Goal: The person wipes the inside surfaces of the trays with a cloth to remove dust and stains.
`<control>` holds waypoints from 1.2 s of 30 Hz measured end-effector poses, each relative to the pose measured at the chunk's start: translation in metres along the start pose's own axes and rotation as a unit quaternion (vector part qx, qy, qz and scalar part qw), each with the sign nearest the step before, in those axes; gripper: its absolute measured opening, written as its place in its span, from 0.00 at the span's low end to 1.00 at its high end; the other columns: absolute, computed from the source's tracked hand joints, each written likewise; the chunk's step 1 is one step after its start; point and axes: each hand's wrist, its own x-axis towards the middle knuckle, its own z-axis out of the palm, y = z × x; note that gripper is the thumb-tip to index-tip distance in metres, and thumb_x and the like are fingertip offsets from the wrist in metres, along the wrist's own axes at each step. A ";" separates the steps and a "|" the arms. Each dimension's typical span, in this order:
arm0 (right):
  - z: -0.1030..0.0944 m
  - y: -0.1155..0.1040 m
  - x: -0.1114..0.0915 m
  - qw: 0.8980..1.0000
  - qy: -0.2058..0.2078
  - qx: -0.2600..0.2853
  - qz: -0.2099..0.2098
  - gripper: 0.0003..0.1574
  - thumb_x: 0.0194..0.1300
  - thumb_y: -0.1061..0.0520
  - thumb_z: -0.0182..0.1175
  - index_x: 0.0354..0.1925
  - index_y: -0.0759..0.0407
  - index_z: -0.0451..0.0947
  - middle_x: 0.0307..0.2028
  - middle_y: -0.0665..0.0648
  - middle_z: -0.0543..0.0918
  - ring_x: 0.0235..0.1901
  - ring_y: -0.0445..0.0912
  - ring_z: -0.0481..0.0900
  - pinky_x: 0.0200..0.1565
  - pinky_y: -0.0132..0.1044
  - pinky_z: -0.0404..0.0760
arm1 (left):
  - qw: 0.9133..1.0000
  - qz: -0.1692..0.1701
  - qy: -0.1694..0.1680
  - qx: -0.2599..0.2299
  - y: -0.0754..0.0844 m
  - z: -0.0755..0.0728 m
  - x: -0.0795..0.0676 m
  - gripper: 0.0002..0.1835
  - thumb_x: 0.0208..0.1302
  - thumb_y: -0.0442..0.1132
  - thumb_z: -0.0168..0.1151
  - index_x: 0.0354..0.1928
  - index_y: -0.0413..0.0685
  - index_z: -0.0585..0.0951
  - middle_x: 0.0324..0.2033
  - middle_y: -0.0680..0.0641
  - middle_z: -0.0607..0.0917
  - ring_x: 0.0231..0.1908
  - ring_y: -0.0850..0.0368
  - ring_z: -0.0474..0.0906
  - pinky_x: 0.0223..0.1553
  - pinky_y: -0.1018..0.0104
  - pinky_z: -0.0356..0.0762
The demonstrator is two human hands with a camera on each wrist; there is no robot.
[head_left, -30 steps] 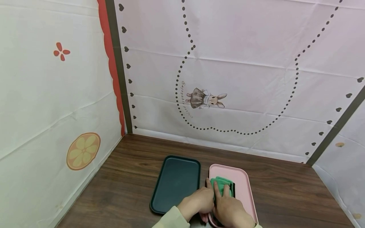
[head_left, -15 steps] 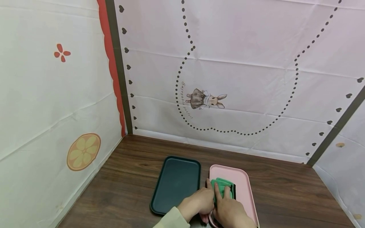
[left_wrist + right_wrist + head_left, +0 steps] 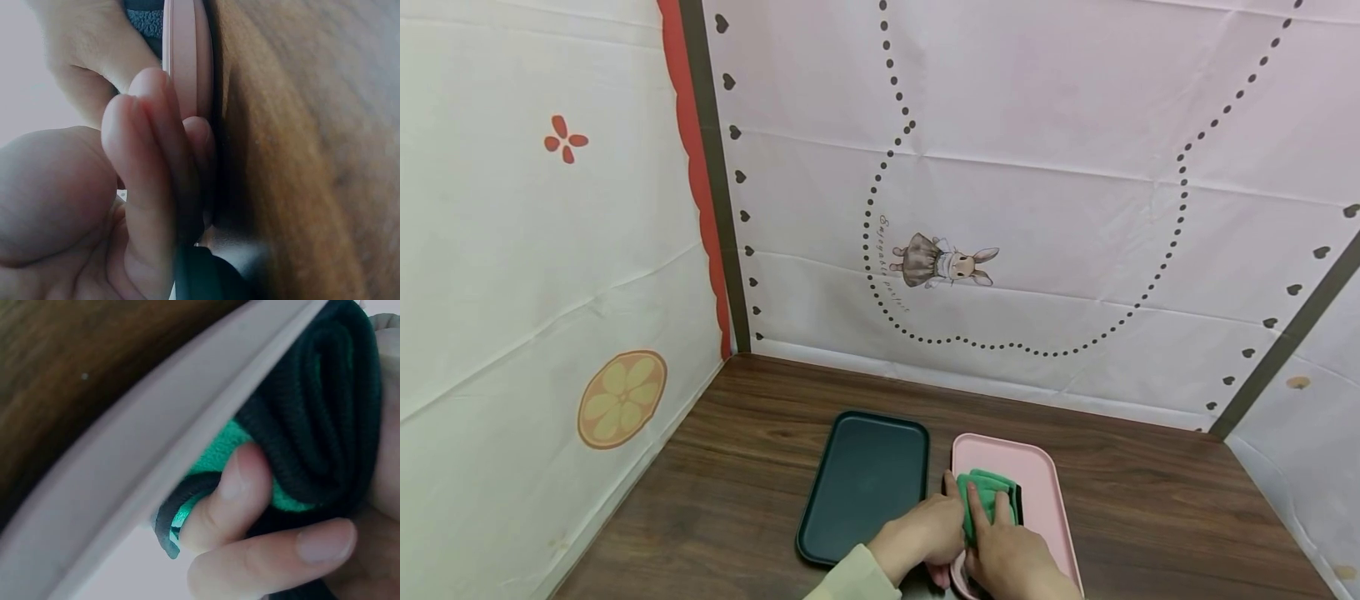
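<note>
A green cloth (image 3: 987,482) with black edging lies folded on a pink tray (image 3: 1039,500). My right hand (image 3: 1011,552) holds it from the near side, two fingers laid forward over its top. In the right wrist view, two fingers bend against the green fabric, beside the rolled black edging (image 3: 325,419). My left hand (image 3: 928,529) is at the tray's left rim, its index finger reaching forward along the cloth's left side. Below the rim (image 3: 184,56), its other fingers (image 3: 140,162) hang loosely bent with nothing seen in them; its thumb is hidden in the head view.
Left of the pink tray, a dark teal tray (image 3: 865,483) lies on the brown wooden table (image 3: 737,467), with the left forearm over its near right corner. White printed sheets (image 3: 1037,250) stand as walls behind and at both sides.
My right hand and the cloth have shifted very slightly toward me. The left hand keeps its place beside the cloth, and both trays stay put.
</note>
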 end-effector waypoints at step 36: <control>-0.001 0.016 -0.007 0.999 0.002 0.030 0.011 0.55 0.60 0.49 0.67 0.81 0.52 0.58 0.58 0.71 0.69 0.16 0.49 0.71 0.17 0.48 0.73 | 1.000 0.013 0.000 0.009 -0.001 -0.001 -0.003 0.41 0.73 0.28 0.54 0.81 0.30 0.46 0.07 0.44 0.80 0.02 0.59 0.71 0.06 0.65 0.72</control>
